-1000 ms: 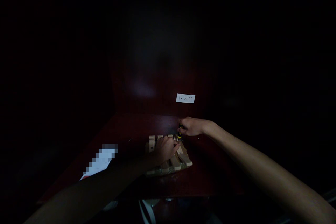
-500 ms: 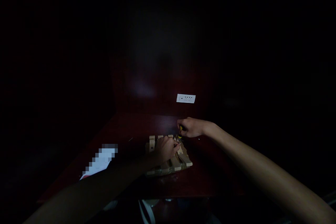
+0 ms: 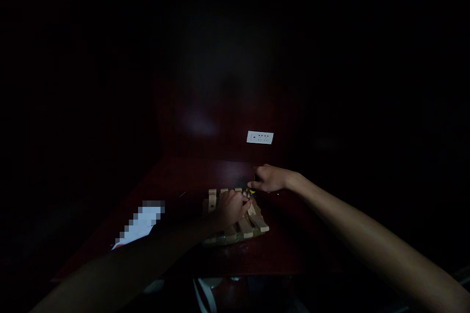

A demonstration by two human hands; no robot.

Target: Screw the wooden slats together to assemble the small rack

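Several curved pale wooden slats (image 3: 245, 227) lie side by side on a brownish, partly shiny wrapping on the dark red table. My left hand (image 3: 233, 205) rests over the middle slats. Its thumb and forefinger are pinched together at the right-hand slat, and what they hold is too small and dark to make out. Behind it, my right hand (image 3: 270, 178) is closed round the handle of a small yellow-and-black screwdriver (image 3: 252, 191). The screwdriver stands roughly upright over the far part of that slat, its tip close to my left fingertips.
On the table's left lies a white sheet (image 3: 141, 225), partly pixelated. A thin sliver (image 3: 182, 194) lies behind it, and a tiny white bit (image 3: 278, 194) right of my right hand. A white socket panel (image 3: 260, 137) is on the back wall. The surroundings are very dark.
My right hand has turned slightly and its fingers have shifted round the screwdriver's handle. My left hand and the slats stay in place.
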